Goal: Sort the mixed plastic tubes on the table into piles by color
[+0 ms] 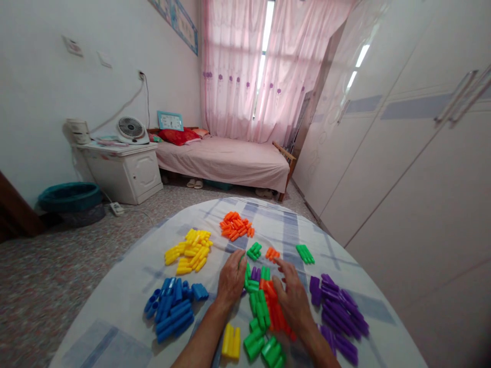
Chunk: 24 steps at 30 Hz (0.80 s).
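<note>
My left hand (231, 278) rests beside the upper left of a cluster of green plastic tube pieces (261, 309), its fingers stretched out and nothing visibly held. Fingers apart, my right hand (292, 294) hovers over or touches the orange tube pieces (276, 313) lying against the green ones; its palm hides part of them. Two purple pieces (255, 274) sit among the green ones between my hands. Just beyond my fingertips lie a small orange group (272, 253) and a small green group (253, 251). A yellow group (230, 341) is near my left forearm.
Around the cloth-covered table (126, 306) lie piles of yellow (194, 250), blue (172, 306), orange (236, 226) and purple tubes (339, 309), plus a green row (305, 254). Beyond stand a bed (226, 158), a white cabinet (130, 171), a bin (71, 199) and wardrobes (402, 168).
</note>
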Each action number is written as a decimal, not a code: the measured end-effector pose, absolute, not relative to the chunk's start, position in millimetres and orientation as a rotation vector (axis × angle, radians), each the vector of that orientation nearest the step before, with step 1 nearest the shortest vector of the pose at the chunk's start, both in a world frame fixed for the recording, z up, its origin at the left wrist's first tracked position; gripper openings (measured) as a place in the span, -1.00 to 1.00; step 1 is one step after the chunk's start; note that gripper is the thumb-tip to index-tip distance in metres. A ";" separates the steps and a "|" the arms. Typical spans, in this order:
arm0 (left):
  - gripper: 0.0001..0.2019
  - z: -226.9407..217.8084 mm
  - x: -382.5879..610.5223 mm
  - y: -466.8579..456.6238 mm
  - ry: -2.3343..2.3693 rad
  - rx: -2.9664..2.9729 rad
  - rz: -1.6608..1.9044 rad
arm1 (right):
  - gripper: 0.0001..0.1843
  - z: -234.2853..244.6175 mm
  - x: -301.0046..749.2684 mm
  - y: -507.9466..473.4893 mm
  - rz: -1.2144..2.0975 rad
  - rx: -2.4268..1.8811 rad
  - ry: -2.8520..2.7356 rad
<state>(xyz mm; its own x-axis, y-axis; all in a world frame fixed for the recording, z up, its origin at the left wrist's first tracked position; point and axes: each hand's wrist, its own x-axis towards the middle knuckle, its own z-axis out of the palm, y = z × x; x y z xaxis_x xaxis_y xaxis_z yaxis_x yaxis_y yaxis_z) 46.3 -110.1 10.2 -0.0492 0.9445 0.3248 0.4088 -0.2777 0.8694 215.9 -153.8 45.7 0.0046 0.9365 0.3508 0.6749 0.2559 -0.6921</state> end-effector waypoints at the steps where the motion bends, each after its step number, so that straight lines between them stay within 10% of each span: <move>1: -0.62 12.2 45.8 -110.4 1.411 1.649 1.347 | -0.51 50.1 212.8 -143.4 0.372 -1.476 -1.827; 24: -0.58 12.7 40.7 -105.4 1.369 1.408 1.459 | -0.63 76.0 266.8 -53.1 -0.103 -2.076 -2.149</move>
<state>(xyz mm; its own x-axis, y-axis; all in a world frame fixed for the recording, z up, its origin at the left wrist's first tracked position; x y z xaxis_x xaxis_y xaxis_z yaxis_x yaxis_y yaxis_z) 40.7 -105.4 12.7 -0.1824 0.9513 0.2484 0.1870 -0.2145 0.9587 266.8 -53.1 76.0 -0.0297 0.9872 0.1565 0.9977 0.0389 -0.0561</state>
